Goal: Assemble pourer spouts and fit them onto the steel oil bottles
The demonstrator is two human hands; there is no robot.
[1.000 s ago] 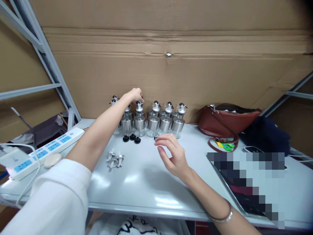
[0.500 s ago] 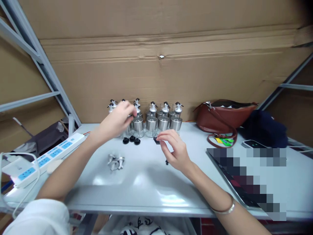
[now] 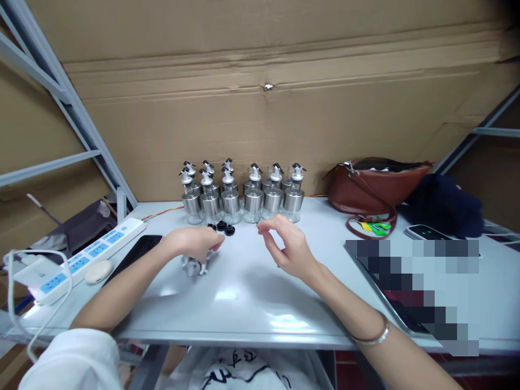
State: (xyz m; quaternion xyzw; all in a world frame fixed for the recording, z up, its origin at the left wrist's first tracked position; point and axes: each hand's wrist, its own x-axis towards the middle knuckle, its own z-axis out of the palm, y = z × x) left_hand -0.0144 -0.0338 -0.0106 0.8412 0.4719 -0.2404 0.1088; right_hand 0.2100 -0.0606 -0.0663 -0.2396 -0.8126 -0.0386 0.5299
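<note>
The left hand (image 3: 197,241) bends over the silvery pieces (image 3: 195,268), which lie between the front edge of the surface (image 3: 239,319) and the black stoppers (image 3: 229,230); I cannot tell whether its grip holds one. The right hand (image 3: 291,248) is loosely curled nearby, its grip equally unclear. Spouted bottles (image 3: 253,204) stand in two rows toward the back edge.

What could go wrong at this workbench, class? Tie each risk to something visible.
The glass bottles stand close together, so a knock might topple several. The left hand is right at the small silvery pieces, which could scatter. The loose black pieces nearby might get brushed aside.
</note>
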